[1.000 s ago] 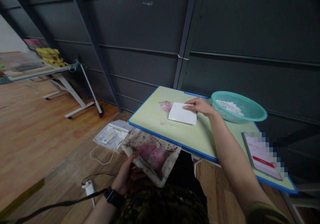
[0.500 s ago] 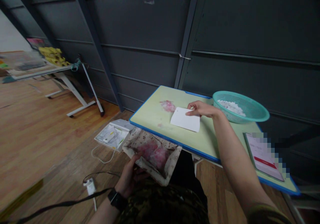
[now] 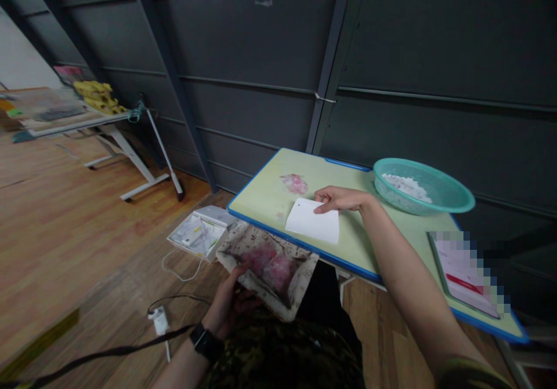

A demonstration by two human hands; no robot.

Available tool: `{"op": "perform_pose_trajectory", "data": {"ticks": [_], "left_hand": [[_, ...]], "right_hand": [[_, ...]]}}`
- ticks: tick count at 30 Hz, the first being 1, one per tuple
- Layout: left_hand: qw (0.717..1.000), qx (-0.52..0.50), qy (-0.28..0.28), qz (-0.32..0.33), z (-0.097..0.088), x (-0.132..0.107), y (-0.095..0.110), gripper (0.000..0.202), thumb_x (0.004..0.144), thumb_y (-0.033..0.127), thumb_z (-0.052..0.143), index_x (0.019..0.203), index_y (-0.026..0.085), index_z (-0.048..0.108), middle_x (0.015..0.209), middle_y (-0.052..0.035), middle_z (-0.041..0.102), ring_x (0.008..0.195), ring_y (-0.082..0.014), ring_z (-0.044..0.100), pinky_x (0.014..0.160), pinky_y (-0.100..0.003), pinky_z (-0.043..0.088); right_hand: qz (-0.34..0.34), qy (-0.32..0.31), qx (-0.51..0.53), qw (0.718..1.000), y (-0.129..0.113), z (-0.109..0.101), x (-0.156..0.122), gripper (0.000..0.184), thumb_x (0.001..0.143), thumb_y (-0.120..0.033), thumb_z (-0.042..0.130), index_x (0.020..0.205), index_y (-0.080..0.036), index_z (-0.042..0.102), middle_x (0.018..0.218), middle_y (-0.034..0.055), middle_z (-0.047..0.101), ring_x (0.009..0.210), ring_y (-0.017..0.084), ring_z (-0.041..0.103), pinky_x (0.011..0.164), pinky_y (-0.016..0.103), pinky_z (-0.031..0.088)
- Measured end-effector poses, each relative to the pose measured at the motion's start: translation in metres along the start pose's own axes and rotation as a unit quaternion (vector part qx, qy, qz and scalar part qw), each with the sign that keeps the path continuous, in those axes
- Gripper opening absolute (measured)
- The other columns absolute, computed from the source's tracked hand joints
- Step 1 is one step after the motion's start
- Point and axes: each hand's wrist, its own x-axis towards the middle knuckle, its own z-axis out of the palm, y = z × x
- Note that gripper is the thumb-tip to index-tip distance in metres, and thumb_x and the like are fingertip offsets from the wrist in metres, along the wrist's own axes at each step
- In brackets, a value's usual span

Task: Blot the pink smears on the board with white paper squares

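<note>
My right hand (image 3: 342,199) pinches the far edge of a white plastic scraper (image 3: 312,221) that rests on the pale green table (image 3: 383,232) close to its blue front edge. A pink smear (image 3: 295,183) lies on the tabletop just beyond the scraper. Below the table edge, my left hand (image 3: 230,303) grips the near corner of a stained cloth bag (image 3: 272,270) held open, with pink material inside. A dark watch sits on my left wrist.
A teal basket (image 3: 422,185) with white pieces stands at the table's back right. A tablet (image 3: 465,273) lies on the right. On the wooden floor are an open white box (image 3: 199,232), a cable and a charger (image 3: 159,320). Another table (image 3: 65,116) stands far left.
My right hand has dragged the scraper from beside the pink smear toward the table's near edge, above the bag. The left hand keeps the bag in about the same place.
</note>
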Motion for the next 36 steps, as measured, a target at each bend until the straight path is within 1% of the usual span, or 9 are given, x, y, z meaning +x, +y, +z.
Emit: {"op": "perform_pose_trajectory", "data": {"ticks": [2, 4, 9, 11, 19, 24, 30, 34, 36], "left_hand": [[1.000, -0.001, 0.003, -0.004, 0.000, 0.000, 0.000, 0.026, 0.077, 0.033, 0.066, 0.098, 0.019, 0.060, 0.073, -0.0002, 0.062, 0.058, -0.0157, 0.062, 0.063, -0.034, 0.060], [1.000, -0.003, 0.003, -0.002, 0.000, 0.000, 0.001, 0.028, 0.077, 0.032, 0.066, 0.101, 0.019, 0.060, 0.076, -0.0006, 0.062, 0.058, -0.0154, 0.062, 0.061, -0.034, 0.060], [1.000, 0.004, 0.013, 0.011, 0.002, -0.004, 0.007, 0.020, 0.079, 0.029, 0.063, 0.095, 0.018, 0.060, 0.073, -0.0005, 0.062, 0.055, -0.0146, 0.061, 0.060, -0.034, 0.060], [1.000, 0.010, 0.014, 0.008, 0.002, -0.006, 0.009, 0.019, 0.079, 0.030, 0.062, 0.094, 0.019, 0.060, 0.071, 0.0002, 0.062, 0.052, -0.0137, 0.060, 0.059, -0.033, 0.059], [1.000, 0.005, 0.004, 0.005, -0.001, -0.003, 0.010, 0.033, 0.075, 0.033, 0.066, 0.105, 0.022, 0.060, 0.073, 0.0009, 0.062, 0.058, -0.0147, 0.062, 0.054, -0.028, 0.056], [1.000, 0.007, 0.002, -0.001, -0.004, -0.001, 0.009, 0.027, 0.076, 0.033, 0.065, 0.100, 0.021, 0.060, 0.071, 0.0010, 0.062, 0.056, -0.0143, 0.060, 0.060, -0.031, 0.058], [1.000, 0.008, 0.004, 0.003, -0.004, -0.001, 0.009, 0.026, 0.075, 0.032, 0.067, 0.096, 0.020, 0.060, 0.069, -0.0011, 0.064, 0.055, -0.0166, 0.061, 0.057, -0.032, 0.057], [1.000, 0.008, 0.009, 0.013, -0.002, -0.005, 0.011, 0.024, 0.077, 0.030, 0.065, 0.097, 0.019, 0.060, 0.072, -0.0015, 0.065, 0.053, -0.0152, 0.060, 0.056, -0.033, 0.058], [1.000, 0.007, 0.003, 0.013, -0.001, -0.007, 0.012, 0.024, 0.078, 0.029, 0.064, 0.100, 0.019, 0.060, 0.073, -0.0007, 0.065, 0.052, -0.0146, 0.060, 0.055, -0.032, 0.058]], "right_hand": [[-0.011, -0.022, 0.008, 1.000, -0.006, 0.009, 0.004, 0.034, 0.063, -0.043, 0.074, 0.068, -0.017, 0.052, 0.055, -0.0054, 0.051, 0.049, 0.008, 0.044, 0.044, 0.021, 0.025], [-0.023, -0.007, 0.026, 0.999, -0.012, 0.014, 0.007, 0.034, 0.063, -0.043, 0.074, 0.071, -0.017, 0.053, 0.056, -0.0049, 0.053, 0.050, 0.009, 0.046, 0.044, 0.021, 0.027], [-0.010, 0.162, 0.082, 0.983, -0.006, 0.000, 0.002, 0.038, 0.062, -0.045, 0.074, 0.080, -0.016, 0.058, 0.059, -0.0022, 0.057, 0.051, 0.011, 0.050, 0.045, 0.022, 0.029], [0.000, 0.190, 0.073, 0.979, 0.001, -0.006, 0.001, 0.039, 0.061, -0.045, 0.074, 0.081, -0.014, 0.061, 0.059, -0.0010, 0.058, 0.051, 0.011, 0.050, 0.045, 0.022, 0.028], [-0.012, 0.136, 0.043, 0.990, -0.002, 0.009, 0.012, 0.037, 0.061, -0.045, 0.073, 0.078, -0.014, 0.061, 0.060, -0.0018, 0.057, 0.052, 0.010, 0.048, 0.047, 0.022, 0.030], [-0.020, 0.150, 0.042, 0.988, -0.003, 0.010, 0.014, 0.035, 0.062, -0.044, 0.073, 0.076, -0.014, 0.060, 0.058, -0.0032, 0.055, 0.050, 0.009, 0.046, 0.045, 0.021, 0.028], [-0.035, 0.088, 0.078, 0.992, -0.010, 0.023, 0.019, 0.040, 0.062, -0.046, 0.074, 0.084, -0.014, 0.062, 0.065, -0.0002, 0.063, 0.054, 0.011, 0.053, 0.047, 0.021, 0.033], [-0.038, 0.128, 0.105, 0.986, -0.010, 0.022, 0.018, 0.043, 0.061, -0.047, 0.075, 0.085, -0.014, 0.063, 0.069, 0.0022, 0.065, 0.057, 0.013, 0.055, 0.050, 0.022, 0.036], [-0.038, 0.179, 0.089, 0.979, -0.007, 0.017, 0.018, 0.043, 0.062, -0.048, 0.074, 0.085, -0.013, 0.064, 0.068, 0.0031, 0.065, 0.056, 0.013, 0.054, 0.050, 0.023, 0.035]]}}
